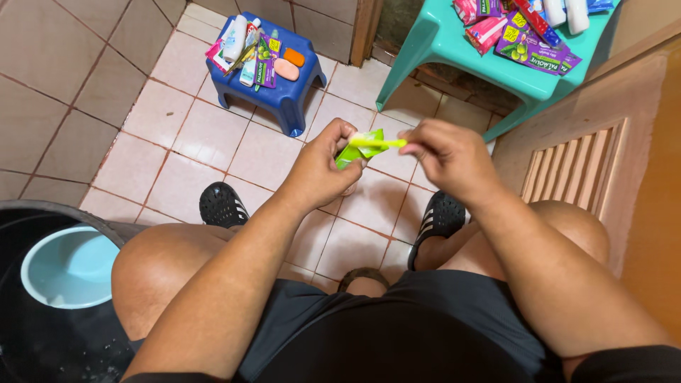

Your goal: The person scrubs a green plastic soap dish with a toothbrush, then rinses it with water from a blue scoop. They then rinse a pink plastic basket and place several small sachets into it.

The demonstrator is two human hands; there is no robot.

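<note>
Left hand: I see it pinching the green sachet steady.
Right hand: grips the sachet's top edge, pulling sideways.

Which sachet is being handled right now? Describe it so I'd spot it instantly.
Start at the small blue stool on the tiled floor, then come down toward the seated person's knees. There the left hand and right hand pinch a small bright green sachet between them. It is the only packet held in the air; the others lie on the stools.
</note>
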